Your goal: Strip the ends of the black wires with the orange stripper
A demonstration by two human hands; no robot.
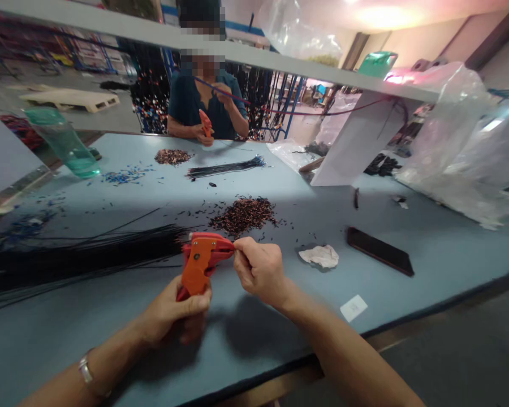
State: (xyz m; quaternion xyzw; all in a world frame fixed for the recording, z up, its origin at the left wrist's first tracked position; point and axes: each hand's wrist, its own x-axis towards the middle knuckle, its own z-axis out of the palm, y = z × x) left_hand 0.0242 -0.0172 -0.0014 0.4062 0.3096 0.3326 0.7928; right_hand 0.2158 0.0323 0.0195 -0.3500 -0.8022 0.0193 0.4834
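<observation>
In the head view, your left grip [178, 312] was wrapped firmly round the handle of an orange-and-red hand tool [197, 271], which pointed across toward your right grip [261, 268]. That right grip was curled in, thumb and forefinger pinched together at the tool's red nose; whether a wire end sat between them, you couldn't have told from here. A bundle of black wires [89, 254] lay on the desk [68, 339] to the left of both grips, and a pile of small dark clippings [246, 216] just beyond them. A crumpled white tissue [320, 256] rested near your right grip, to its right.

The step in hand looked like working a wire end at the tool's nose. The next move seemed to call for a steady right pinch and an even left squeeze, fingertips clear of the nose.
</observation>
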